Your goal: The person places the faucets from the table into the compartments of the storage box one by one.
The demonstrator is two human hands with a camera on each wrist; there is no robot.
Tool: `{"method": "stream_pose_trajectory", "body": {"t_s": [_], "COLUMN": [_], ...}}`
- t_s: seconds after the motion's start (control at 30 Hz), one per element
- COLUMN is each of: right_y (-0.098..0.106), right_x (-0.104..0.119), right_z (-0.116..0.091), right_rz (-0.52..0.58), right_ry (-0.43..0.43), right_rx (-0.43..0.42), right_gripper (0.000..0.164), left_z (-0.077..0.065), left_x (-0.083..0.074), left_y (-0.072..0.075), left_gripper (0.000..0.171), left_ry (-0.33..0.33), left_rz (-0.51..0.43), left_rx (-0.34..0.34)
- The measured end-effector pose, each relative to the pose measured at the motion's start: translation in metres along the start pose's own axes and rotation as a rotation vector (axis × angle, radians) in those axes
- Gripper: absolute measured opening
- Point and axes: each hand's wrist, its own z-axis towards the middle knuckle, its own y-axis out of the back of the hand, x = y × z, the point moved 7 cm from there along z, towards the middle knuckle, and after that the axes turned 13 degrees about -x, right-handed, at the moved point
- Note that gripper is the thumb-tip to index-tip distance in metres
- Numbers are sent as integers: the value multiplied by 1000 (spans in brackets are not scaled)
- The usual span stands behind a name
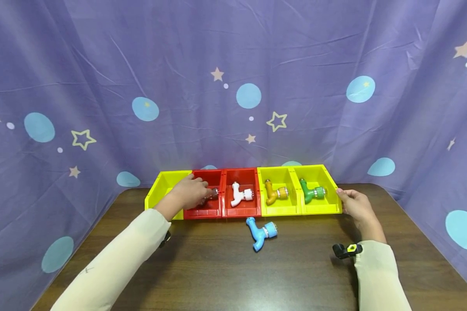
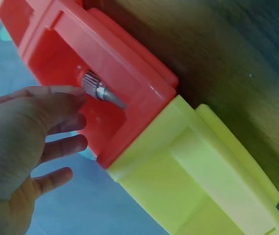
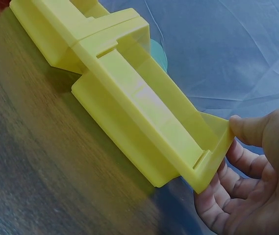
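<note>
My left hand (image 1: pixel 191 191) reaches into the left red bin (image 2: pixel 129 63), fingers spread and lightly bent. Its fingertips are right at the ribbed knob of a greyish tap (image 2: pixel 94 85) lying in that bin; in the head view the hand partly hides this tap. At the other end of the row, my right hand (image 1: pixel 356 208) grips the side wall of the rightmost yellow bin (image 3: pixel 144 103), thumb on the rim and fingers curled outside it. A green tap (image 1: pixel 311 192) lies in that bin. On the table before the row lies a blue tap (image 1: pixel 259 233).
A white tap (image 1: pixel 239 195) lies in the other red bin (image 1: pixel 240 211), and an orange-yellow tap (image 1: pixel 273 193) in the yellow bin (image 1: pixel 277 210) beside it. A yellow bin (image 1: pixel 161 188) ends the row at left. Behind the brown table (image 1: pixel 218 276) hangs a purple curtain (image 1: pixel 202 52).
</note>
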Motion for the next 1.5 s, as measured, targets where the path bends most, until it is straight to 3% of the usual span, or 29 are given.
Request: {"method": "stream_pose_trajectory", "body": {"t_s": [0.37,0.9,1.5], "right_y": [1,1,1], "right_x": [2,4,3], "right_z": [-2,-4,-3], "right_rz": [-4,-10,-26], "right_ry": [-7,-5,-7], "right_rx": [6,18,-6], "right_gripper": [57,53,56], "left_z": [-8,-2,10], "left_x": [-30,-70,-112], "left_y": [35,50,36], "left_gripper": [28,28,34], "left_ry": [-55,-38,-107], "left_rz": [30,-131,-228], "left_rx": [-163,-296,-273]}}
